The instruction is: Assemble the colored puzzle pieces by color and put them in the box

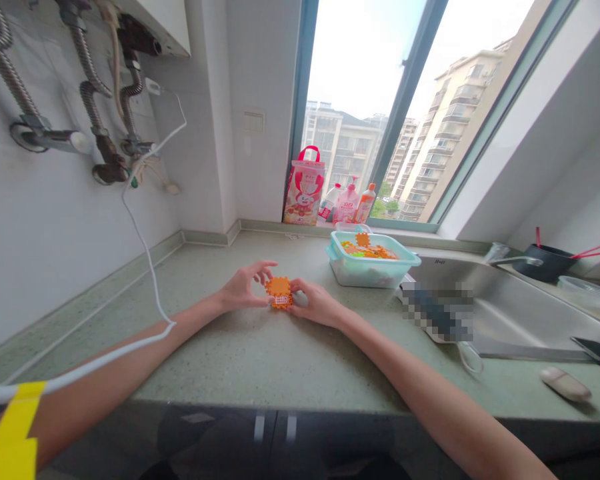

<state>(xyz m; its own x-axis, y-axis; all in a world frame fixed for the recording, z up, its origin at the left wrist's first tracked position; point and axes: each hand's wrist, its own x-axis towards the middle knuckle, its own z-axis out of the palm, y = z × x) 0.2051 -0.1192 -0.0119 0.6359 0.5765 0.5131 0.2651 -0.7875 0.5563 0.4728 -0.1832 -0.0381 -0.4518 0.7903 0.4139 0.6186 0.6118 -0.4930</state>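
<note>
Just above the counter, an orange assembly of square pieces with toothed edges [279,287] is between my two hands. Its lower front part carries a white printed patch. My left hand [243,288] is curved around the left side, with thumb and fingertips at the toothed edge. From the right, my right hand [319,304] pinches the other side between thumb and fingers. How the pieces join is too small to make out. Back and to the right, a light teal plastic tub [375,275] holds many orange toothed pieces and some green ones; one orange piece [363,240] stands upright on top.
A white cable [147,247] hangs down the left and crosses over my left forearm. To the right are a steel sink [525,313], a blurred-out item [437,312] and a pale computer mouse [566,385]. A pink bag [304,193] and several bottles stand by the window.
</note>
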